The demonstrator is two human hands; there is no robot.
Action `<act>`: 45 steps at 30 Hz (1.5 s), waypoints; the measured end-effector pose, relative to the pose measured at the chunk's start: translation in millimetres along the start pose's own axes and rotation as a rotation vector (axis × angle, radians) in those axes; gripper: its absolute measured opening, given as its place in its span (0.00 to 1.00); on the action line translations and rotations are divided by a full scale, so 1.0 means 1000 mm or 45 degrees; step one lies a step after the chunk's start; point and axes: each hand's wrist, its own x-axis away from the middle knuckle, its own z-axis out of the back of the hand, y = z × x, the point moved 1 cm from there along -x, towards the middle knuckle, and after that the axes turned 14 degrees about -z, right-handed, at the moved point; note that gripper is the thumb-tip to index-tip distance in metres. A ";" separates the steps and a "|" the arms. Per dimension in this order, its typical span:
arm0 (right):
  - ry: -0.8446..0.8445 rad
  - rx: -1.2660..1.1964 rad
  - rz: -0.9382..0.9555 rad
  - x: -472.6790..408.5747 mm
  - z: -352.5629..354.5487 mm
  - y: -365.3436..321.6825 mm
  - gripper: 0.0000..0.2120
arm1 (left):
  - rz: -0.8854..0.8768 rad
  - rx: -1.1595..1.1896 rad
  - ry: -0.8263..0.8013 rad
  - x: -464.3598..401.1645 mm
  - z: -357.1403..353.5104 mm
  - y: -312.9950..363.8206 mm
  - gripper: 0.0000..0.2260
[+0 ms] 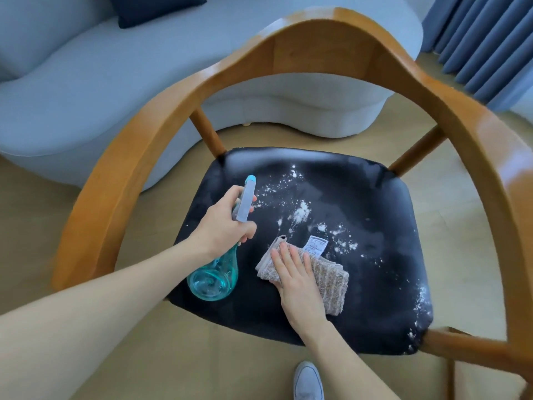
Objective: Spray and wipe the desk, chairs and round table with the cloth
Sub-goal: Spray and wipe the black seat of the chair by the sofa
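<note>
A wooden chair [476, 134] with a curved backrest stands right below me. Its black seat [375, 226] is speckled with white powder [301, 210] around the middle and along the right edge. My left hand [225, 226] grips the neck of a teal spray bottle [215, 277], whose grey nozzle points at the powder. My right hand [297, 277] presses flat on a folded beige cloth [328, 280] lying on the front of the seat. A white label sticks out of the cloth.
A pale blue sofa [129, 82] with a dark cushion [155, 7] stands behind the chair. Blue curtains [490, 44] hang at the top right. The floor [34, 203] is light wood. A grey shoe [307, 382] shows at the bottom edge.
</note>
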 end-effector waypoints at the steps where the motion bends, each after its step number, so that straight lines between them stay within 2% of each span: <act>1: -0.004 -0.010 -0.014 0.009 -0.002 -0.004 0.34 | 0.001 -0.001 -0.011 0.006 0.000 -0.001 0.21; 8: 0.068 -0.031 -0.078 0.054 -0.017 -0.022 0.35 | -0.047 0.022 -0.053 0.056 -0.003 -0.004 0.21; 11: 0.042 -0.100 -0.093 0.068 -0.012 -0.027 0.28 | -0.040 0.045 -0.041 0.072 -0.003 -0.003 0.21; 13: 0.027 -0.242 -0.143 0.068 0.007 -0.030 0.24 | -0.036 0.053 -0.026 0.079 -0.002 -0.002 0.22; 15: -0.042 -0.392 -0.288 0.062 0.027 -0.027 0.24 | -0.027 0.065 -0.006 0.082 0.000 0.001 0.22; 17: 0.003 -0.546 -0.364 0.053 0.048 -0.022 0.24 | -0.021 0.086 0.015 0.083 0.004 0.005 0.22; 22: 0.071 -0.652 -0.419 0.007 0.109 -0.020 0.23 | -0.022 0.100 0.071 0.072 0.019 0.012 0.21; 29: 0.131 -0.643 -0.398 -0.091 0.139 -0.017 0.24 | 0.039 0.119 0.199 0.027 0.041 0.015 0.21; 39: 0.077 -0.559 -0.378 -0.202 0.132 -0.009 0.23 | 0.165 0.180 0.349 -0.043 0.047 -0.007 0.17; 45: 0.055 -0.380 -0.345 -0.253 0.114 -0.009 0.22 | 0.223 0.197 0.305 -0.072 0.054 -0.027 0.18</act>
